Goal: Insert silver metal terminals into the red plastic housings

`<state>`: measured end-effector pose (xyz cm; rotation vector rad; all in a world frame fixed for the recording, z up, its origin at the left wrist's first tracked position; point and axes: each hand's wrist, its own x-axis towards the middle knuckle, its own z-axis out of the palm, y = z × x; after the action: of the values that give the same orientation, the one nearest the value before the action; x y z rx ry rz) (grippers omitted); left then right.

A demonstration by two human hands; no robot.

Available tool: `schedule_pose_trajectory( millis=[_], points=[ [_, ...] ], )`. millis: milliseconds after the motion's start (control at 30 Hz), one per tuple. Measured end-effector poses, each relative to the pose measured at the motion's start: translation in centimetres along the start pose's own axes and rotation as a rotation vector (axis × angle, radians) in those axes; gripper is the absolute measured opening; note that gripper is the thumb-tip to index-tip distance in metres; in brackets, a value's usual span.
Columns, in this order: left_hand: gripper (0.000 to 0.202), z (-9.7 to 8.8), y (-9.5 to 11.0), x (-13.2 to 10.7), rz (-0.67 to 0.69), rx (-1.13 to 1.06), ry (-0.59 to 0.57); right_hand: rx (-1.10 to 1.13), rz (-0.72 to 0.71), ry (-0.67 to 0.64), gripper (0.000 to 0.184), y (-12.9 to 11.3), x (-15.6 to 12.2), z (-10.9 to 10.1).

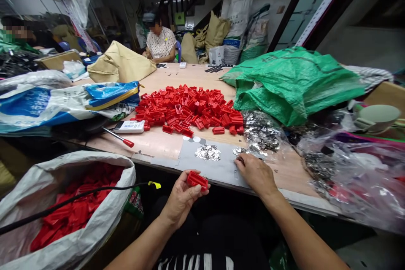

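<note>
My left hand (182, 196) is closed around a small red plastic housing (197, 179), held just below the table's near edge. My right hand (255, 172) rests on the table edge, fingers pinched at a small metal piece (238, 158) beside a little heap of silver metal clips (208, 152) on a grey mat (218, 166). What the pinch holds is too small to name. A large pile of red plastic housings (190, 110) lies in the middle of the table.
A white sack (104, 219) holding red housings stands at my left, crossed by a black cable (79, 198). Clear bags of metal clips (262, 130) and a green sack (291, 84) lie at right. A screwdriver (118, 137) and blue-white bags (63, 101) lie at left. A person (160, 42) sits at the far end.
</note>
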<state>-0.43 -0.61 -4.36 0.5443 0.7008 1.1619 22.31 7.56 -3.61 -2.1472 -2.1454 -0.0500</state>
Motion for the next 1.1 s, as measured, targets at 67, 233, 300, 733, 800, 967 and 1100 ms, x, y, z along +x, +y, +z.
schedule_pose_trajectory(
  millis=[67, 233, 300, 733, 800, 967, 1100],
  points=[
    [0.044, 0.0, 0.2, -0.2, -0.041, -0.089, -0.036, 0.038, 0.006, 0.034, 0.016, 0.3, 0.0, 0.1],
    [0.049, 0.0, 0.0, -0.3, -0.181, -0.325, -0.096, 0.314, -0.029, 0.142, 0.014, 1.5, -0.5, 0.0],
    [0.049, 0.0, -0.1, -0.4, -0.225, -0.402, -0.121, 0.483, -0.002, 0.12, 0.016, 1.8, -0.9, 0.1],
    [0.031, -0.4, -1.2, -1.0, -0.272, -0.438, -0.204, 1.071, -0.296, -0.132, 0.015, -3.6, -5.5, -1.9],
    [0.033, -0.4, -1.3, -1.1, -0.291, -0.429, -0.218, 1.061, -0.357, -0.105, 0.011, -4.6, -6.1, -2.3],
    [0.028, -0.3, -1.3, -1.5, -0.31, -0.402, -0.234, 1.006, -0.477, 0.021, 0.01, -5.8, -6.9, -2.5],
    [0.027, -0.3, -1.5, -1.9, -0.326, -0.416, -0.228, 0.957, -0.46, 0.124, 0.007, -6.2, -7.2, -2.6]
  ],
)
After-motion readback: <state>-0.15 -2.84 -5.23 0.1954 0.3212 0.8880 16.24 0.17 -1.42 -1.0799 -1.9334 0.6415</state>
